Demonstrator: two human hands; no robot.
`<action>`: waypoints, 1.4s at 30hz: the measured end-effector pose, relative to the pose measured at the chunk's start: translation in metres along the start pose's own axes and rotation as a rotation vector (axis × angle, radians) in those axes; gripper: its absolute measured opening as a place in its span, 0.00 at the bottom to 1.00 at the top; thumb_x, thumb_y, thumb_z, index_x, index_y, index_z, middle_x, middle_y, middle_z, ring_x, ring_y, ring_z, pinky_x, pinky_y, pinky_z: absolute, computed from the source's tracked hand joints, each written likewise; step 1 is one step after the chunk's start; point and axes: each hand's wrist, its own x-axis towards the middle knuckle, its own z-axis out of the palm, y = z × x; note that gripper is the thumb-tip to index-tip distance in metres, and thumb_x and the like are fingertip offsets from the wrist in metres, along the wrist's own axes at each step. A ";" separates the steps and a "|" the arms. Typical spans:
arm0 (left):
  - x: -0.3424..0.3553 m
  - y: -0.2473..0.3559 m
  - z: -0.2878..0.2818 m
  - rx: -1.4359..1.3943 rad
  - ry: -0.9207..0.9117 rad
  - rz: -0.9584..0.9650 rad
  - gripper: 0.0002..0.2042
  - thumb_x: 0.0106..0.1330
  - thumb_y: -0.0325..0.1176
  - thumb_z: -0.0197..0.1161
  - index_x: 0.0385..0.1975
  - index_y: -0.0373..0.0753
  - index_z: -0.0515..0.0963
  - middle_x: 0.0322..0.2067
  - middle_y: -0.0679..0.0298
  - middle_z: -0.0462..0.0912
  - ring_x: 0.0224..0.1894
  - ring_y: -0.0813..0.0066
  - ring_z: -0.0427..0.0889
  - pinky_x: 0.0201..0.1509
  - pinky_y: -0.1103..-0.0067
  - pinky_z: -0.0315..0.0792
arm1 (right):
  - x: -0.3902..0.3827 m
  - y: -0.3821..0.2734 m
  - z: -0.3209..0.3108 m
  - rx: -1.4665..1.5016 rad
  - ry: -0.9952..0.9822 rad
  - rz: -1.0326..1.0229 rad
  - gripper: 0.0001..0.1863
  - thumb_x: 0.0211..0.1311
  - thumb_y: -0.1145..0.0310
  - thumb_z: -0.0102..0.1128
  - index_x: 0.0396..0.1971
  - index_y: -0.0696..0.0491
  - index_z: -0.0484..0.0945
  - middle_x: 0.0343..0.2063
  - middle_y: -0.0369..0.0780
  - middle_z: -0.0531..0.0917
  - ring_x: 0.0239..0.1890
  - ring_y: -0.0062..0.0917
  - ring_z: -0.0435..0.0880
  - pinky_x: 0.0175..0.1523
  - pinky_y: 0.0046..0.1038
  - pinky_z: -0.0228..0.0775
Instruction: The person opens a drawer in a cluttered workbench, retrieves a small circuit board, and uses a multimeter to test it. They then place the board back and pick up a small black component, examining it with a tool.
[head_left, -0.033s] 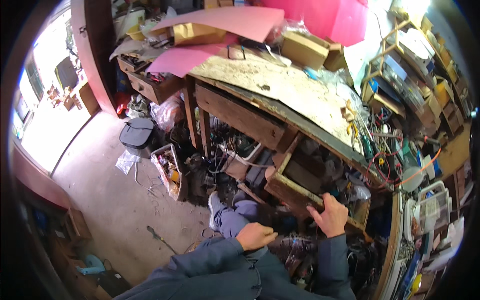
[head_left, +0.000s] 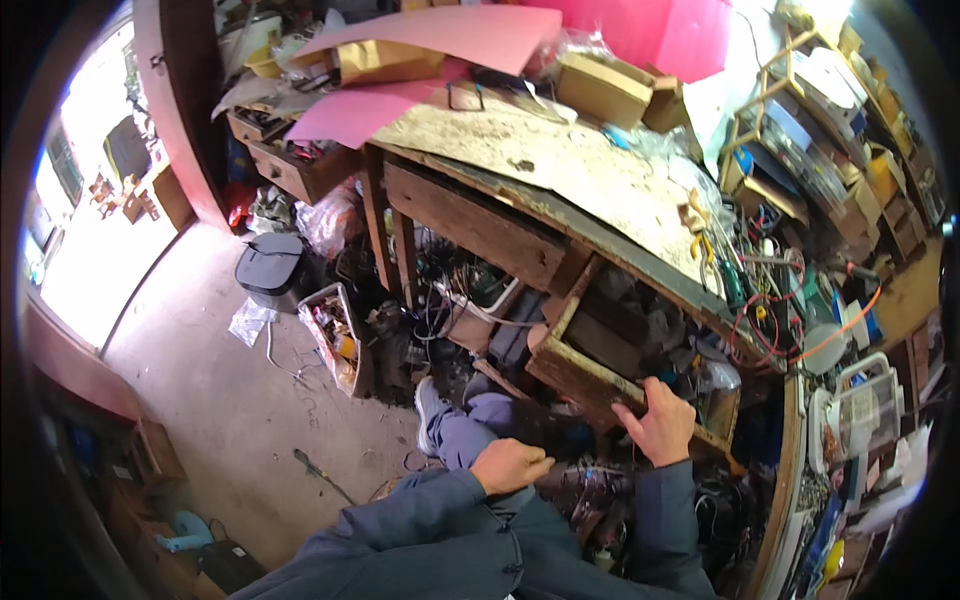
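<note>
My right hand [head_left: 664,422] grips the top edge of a worn wooden drawer [head_left: 580,380], its thumb on the front board. This drawer is pulled out from under the right part of the workbench [head_left: 600,210] and has cluttered contents, among them clear plastic. My left hand [head_left: 510,467] is closed in front of my lap, apart from the drawer, with its fingers curled together. Whatever the left fingers may hold is hidden. Below the drawer lies a dark jumble of wires and parts.
Pink sheets [head_left: 430,40] and cardboard boxes [head_left: 600,90] lie on the bench. Tools and cables crowd its right end, near a clear plastic container [head_left: 868,415]. On the floor at left stand a grey bin [head_left: 272,268], a filled crate [head_left: 352,370] and a screwdriver-like tool [head_left: 320,474].
The whole view has shifted very slightly. Both hands keep their places, the right one on the drawer.
</note>
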 end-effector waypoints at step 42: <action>0.007 0.006 0.001 0.015 0.011 0.014 0.19 0.67 0.42 0.64 0.19 0.34 0.75 0.20 0.47 0.75 0.22 0.45 0.77 0.24 0.61 0.68 | -0.001 0.006 0.001 -0.027 -0.044 0.053 0.25 0.50 0.47 0.74 0.36 0.50 0.76 0.30 0.39 0.82 0.30 0.38 0.85 0.33 0.38 0.74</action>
